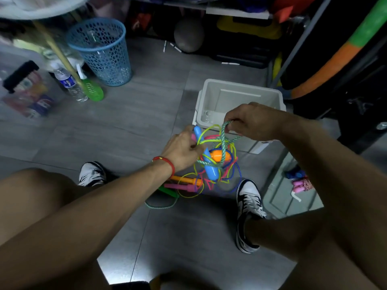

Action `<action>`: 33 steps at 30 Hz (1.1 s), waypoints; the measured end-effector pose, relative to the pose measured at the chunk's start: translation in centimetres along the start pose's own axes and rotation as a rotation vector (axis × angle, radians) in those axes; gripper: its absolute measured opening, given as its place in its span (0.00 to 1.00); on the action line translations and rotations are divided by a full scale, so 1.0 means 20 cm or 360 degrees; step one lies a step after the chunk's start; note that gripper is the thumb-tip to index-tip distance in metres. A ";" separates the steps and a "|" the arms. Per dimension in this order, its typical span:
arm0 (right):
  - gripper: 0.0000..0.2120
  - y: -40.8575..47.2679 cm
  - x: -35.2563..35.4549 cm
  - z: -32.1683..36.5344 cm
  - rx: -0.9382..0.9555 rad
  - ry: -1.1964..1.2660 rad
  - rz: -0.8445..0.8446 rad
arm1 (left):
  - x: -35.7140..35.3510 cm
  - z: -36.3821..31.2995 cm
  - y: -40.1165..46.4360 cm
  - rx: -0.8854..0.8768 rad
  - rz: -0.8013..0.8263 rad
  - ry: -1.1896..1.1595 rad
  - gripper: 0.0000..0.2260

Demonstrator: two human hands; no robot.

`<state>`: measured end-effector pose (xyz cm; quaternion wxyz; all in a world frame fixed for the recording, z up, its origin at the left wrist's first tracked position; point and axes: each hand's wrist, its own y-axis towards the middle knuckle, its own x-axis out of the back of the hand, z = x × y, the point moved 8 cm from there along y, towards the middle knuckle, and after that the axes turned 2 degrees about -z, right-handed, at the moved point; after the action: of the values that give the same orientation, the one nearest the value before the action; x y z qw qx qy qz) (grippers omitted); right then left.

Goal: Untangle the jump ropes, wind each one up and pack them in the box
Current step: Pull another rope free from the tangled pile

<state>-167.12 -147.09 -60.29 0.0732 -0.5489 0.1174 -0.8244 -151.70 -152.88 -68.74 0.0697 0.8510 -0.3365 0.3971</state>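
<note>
Both hands working above floor: left hand [182,148] is pinching yellow cords of the tangled jump ropes [215,162]; right hand [253,121] is pinching a teal braided rope [223,141]. White box [211,97] is sitting open just behind.

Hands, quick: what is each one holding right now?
Left hand: pinching the yellow-green cord in the tangle.
Right hand: pinching a loop of the braided teal rope.

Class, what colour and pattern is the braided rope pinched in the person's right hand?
Green-and-white speckled braid, pinched by the right hand; the head view shows it.
</note>
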 end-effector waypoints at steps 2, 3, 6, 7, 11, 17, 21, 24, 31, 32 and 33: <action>0.08 -0.01 0.02 -0.03 -0.0017 -0.0025 -0.0083 | -0.01 -0.03 0.01 -0.0108 0.0019 0.0027 0.17; 0.09 -0.01 0.02 -0.05 -0.0030 -0.0026 -0.0105 | -0.01 -0.04 0.02 -0.0150 0.0030 0.0104 0.17; 0.11 -0.03 0.01 -0.08 -0.0045 -0.0083 -0.0097 | -0.02 -0.06 0.04 -0.0110 0.0167 0.0020 0.11; 0.13 -0.03 0.01 -0.10 -0.0049 -0.0106 -0.0108 | -0.02 -0.07 0.04 -0.0055 0.0245 -0.0174 0.08; 0.09 -0.07 0.07 -0.15 -0.0067 -0.0097 -0.0269 | -0.04 -0.10 0.02 0.0140 0.0529 -0.0628 0.07; 0.10 -0.10 0.18 -0.02 0.0102 0.0801 -0.0460 | -0.03 0.03 0.11 0.0400 0.0091 -0.0601 0.08; 0.14 -0.09 0.20 0.00 0.0110 0.0343 -0.0520 | 0.18 -0.04 0.11 0.0167 -0.0202 -0.0150 0.14; 0.14 -0.07 0.17 -0.02 0.0021 0.0217 -0.0509 | 0.23 -0.20 0.05 -0.0072 0.0202 -0.0304 0.27; 0.07 -0.07 0.19 -0.27 -0.0278 -0.0031 -0.0544 | 0.42 -0.14 0.01 -0.0182 0.0220 -0.0123 0.27; 0.07 -0.06 0.15 -0.30 -0.0300 -0.0125 -0.0470 | 0.46 -0.13 0.01 -0.0177 0.0173 -0.0196 0.28; 0.06 -0.05 0.09 -0.32 -0.0299 -0.0212 -0.0396 | 0.50 -0.13 0.01 -0.0175 0.0121 -0.0325 0.29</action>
<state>-173.73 -145.86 -60.80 -0.0734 -0.6170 0.1200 -0.7743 -148.90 -157.23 -59.72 0.0666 0.8685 -0.3953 0.2917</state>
